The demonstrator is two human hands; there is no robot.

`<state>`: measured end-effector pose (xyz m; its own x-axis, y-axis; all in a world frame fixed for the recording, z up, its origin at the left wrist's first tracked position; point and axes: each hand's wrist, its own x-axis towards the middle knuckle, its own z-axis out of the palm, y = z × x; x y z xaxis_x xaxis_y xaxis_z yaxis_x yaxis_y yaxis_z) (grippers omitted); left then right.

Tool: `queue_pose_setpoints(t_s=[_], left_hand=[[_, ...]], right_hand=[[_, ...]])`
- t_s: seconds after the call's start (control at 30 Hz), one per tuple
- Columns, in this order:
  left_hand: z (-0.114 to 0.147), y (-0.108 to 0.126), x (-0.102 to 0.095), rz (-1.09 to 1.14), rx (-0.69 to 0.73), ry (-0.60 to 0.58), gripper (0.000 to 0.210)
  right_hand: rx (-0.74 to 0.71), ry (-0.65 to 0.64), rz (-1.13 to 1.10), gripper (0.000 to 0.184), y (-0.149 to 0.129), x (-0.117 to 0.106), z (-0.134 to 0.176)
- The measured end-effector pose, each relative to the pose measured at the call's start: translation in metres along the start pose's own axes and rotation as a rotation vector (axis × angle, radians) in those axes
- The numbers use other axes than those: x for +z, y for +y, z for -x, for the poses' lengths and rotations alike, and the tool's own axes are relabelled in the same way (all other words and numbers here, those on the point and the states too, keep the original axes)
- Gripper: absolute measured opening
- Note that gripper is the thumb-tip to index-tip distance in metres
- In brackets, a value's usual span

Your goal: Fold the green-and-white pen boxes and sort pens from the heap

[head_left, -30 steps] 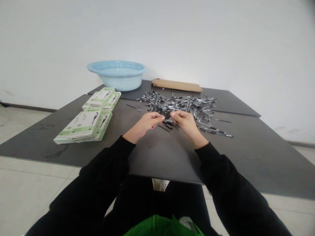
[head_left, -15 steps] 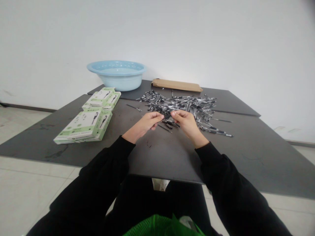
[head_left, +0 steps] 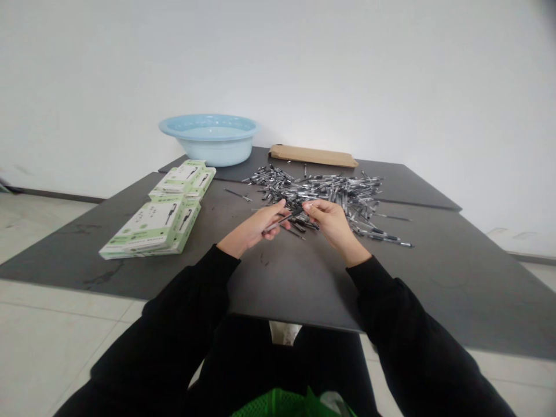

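Note:
A slim pen (head_left: pixel 277 223) with a dark grip slants between my two hands over the table. My right hand (head_left: pixel 332 220) pinches its upper right end between thumb and fingertips. Across the curled fingers of my left hand (head_left: pixel 252 227) lies the pen's other end, with the left thumb raised off it. Just behind the hands spreads a loose pile of pens (head_left: pixel 321 185), clear-bodied with black parts. A few of them lie close under my fingers, partly hidden.
White and green pen boxes (head_left: pixel 143 223) are stacked on the left of the dark table (head_left: pixel 295 278). A light blue basin (head_left: pixel 212 147) stands behind them. Near the wall lies a flat brown cardboard piece (head_left: pixel 313 155). Single pens lie around the pile's edges.
My left thumb has lifted and the left fingers have loosened, so the pen now shows across them. My right hand keeps its pinch. The view has tipped slightly upward.

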<state>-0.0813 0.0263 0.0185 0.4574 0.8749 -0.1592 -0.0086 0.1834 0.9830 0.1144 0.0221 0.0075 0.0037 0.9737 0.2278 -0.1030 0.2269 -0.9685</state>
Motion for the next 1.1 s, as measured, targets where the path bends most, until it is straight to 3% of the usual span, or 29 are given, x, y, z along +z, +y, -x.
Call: queue_pose_setpoints(t_s=[0.1,0.2,0.33,0.47,0.53,0.87,0.93,1.03,1.1], left_hand=[[-0.0015,-0.0018,-0.0011,-0.017,-0.032,-0.087,0.045],[-0.0023,-0.0033,-0.0015,-0.088,0.082,-0.007,0.033],[-0.0016,-0.0025,-0.0023,-0.07,0.132,0.081,0.034],[-0.0003,-0.0001,-0.0033,0.049,-0.056,-0.067,0.045],[0.0003,0.0003,-0.0035,0.042,-0.047,-0.106,0.041],[0.0,-0.0018,-0.0008,-0.181,0.176,0.126,0.036],[0.0011,-0.002,0.0003,-0.114,0.112,0.069,0.036],[0.0034,-0.002,-0.0002,0.045,-0.042,-0.15,0.039],[0.0046,-0.0018,-0.0019,0.1,-0.048,-0.231,0.035]], right_hand=[[0.02,0.008,-0.016,0.035,-0.0006,-0.0003,0.0001],[0.033,0.017,-0.025,0.036,-0.001,-0.0008,0.0],[0.019,0.006,-0.032,0.033,0.0,-0.0018,-0.0001],[0.017,0.005,-0.029,0.031,0.0016,-0.0029,-0.0005],[0.013,0.004,-0.025,0.031,0.0017,-0.0032,-0.0006],[-0.021,0.063,-0.06,0.031,-0.0007,0.0019,0.0027],[-0.018,0.07,-0.045,0.032,-0.0002,0.002,0.0027],[-0.012,0.056,-0.022,0.034,-0.0006,0.001,0.0026],[-0.021,0.038,-0.016,0.034,-0.0018,0.0004,0.0029]])
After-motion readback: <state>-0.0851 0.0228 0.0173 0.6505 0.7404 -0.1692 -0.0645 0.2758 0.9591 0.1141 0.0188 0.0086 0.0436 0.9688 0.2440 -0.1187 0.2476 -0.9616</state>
